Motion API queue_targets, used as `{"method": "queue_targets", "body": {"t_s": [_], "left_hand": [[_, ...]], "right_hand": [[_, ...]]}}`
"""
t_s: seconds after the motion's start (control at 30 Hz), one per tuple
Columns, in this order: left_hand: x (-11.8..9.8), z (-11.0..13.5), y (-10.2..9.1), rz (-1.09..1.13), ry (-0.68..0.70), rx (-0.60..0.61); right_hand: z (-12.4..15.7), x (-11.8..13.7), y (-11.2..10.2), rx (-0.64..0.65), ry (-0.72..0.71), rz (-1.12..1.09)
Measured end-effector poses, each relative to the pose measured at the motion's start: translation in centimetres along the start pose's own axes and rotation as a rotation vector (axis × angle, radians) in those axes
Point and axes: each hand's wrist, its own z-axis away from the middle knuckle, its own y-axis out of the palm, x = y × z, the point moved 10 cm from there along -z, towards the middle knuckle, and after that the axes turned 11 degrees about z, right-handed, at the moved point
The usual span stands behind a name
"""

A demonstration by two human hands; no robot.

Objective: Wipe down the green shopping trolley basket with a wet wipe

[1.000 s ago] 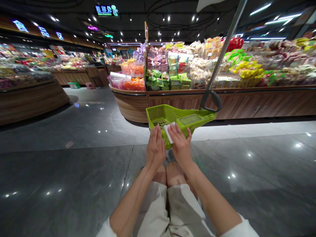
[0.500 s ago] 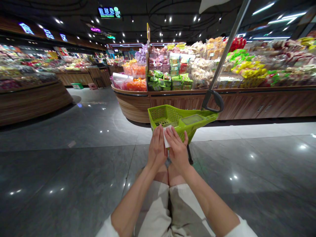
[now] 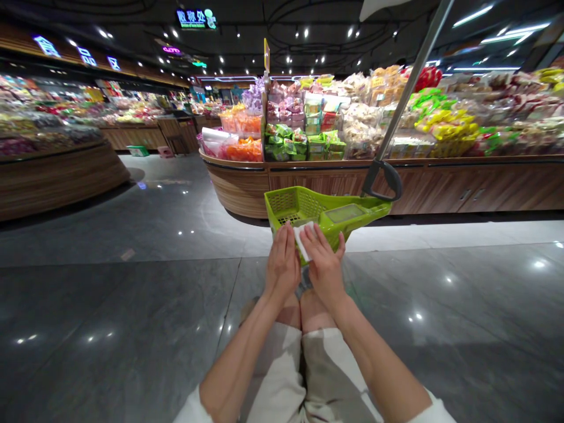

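Head view, left hand [image 3: 282, 262], right hand [image 3: 325, 269] parted

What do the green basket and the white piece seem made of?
The green basket seems moulded plastic: glossy surface, even colour, cast mesh walls. The white piece looks like soft paper or a wipe, thin and matte; exact material unclear.

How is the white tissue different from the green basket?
The white tissue is small and thin; the green basket is far bigger, with stiff mesh sides. The tissue touches the right hand, while the basket sits beyond it. Both are near that hand.
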Motion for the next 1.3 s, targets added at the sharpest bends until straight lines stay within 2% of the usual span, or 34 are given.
{"method": "queue_targets", "body": {"t_s": [0.1,0.17,0.23,0.3,0.47,0.53,0.63,0.73,0.8,0.87,1.0,1.07,1.17,1.3], "left_hand": [[0.1,0.1,0.0,-0.005,-0.004,0.026],[0.1,0.1,0.1,-0.001,-0.010,0.037],[0.0,0.1,0.2,0.003,-0.014,0.034],[-0.1,0.1,0.4,0.008,-0.019,0.027],[-0.2,0.0,0.4,0.027,0.011,0.007],[-0.2,0.0,0.4,0.017,0.029,0.015],[0.0,-0.1,0.3,0.009,0.010,0.032],[0.0,-0.1,0.3,0.005,-0.016,0.046],[0.0,-0.1,0.4,0.001,-0.027,0.041],[0.0,0.0,0.5,0.000,-0.033,0.027],[-0.2,0.1,0.4,0.028,0.005,0.001],[-0.2,0.1,0.3,0.035,0.024,0.004],[0.0,0.1,0.2,0.007,0.023,0.021],[0.0,0.1,0.4,-0.014,0.002,0.050]], "right_hand": [[0.0,-2.7,-0.4,-0.014,0.043,0.059],[0.0,-5.5,-0.7,-0.036,0.140,0.099],[0.1,-6.8,-0.8,-0.063,0.220,0.110],[0.0,-5.9,-0.5,-0.068,0.211,0.080],[0.2,0.6,0.4,-0.033,-0.041,-0.037],[0.3,1.0,0.3,-0.029,-0.088,0.002],[0.4,-1.9,-0.1,-0.041,-0.046,0.095],[0.3,-5.9,-0.8,-0.082,0.113,0.149],[0.3,-6.9,-1.0,-0.095,0.201,0.151],[0.2,-5.5,-0.6,-0.077,0.189,0.109],[0.1,0.7,0.1,-0.029,-0.014,-0.026],[0.3,1.8,0.0,-0.035,-0.062,-0.033],[0.4,-0.2,-0.2,-0.041,-0.058,0.035],[0.4,-5.1,-0.5,-0.067,0.091,0.122]]}}
